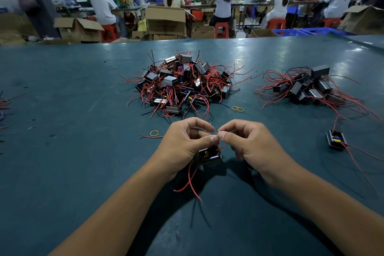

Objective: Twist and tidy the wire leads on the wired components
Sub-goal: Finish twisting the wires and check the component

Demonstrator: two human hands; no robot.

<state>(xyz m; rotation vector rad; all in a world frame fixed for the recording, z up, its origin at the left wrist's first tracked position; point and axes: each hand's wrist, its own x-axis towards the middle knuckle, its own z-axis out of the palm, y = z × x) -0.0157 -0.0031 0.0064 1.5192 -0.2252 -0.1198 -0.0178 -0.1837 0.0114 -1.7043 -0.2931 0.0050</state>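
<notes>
Two red leads (190, 178) trail from the black component (209, 155).

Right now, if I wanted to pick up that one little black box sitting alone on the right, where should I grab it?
Pinch the lone black box by its two flat side walls, coming straight down from above. Its red wires trail toward the near right, so top and sides are free.
</notes>
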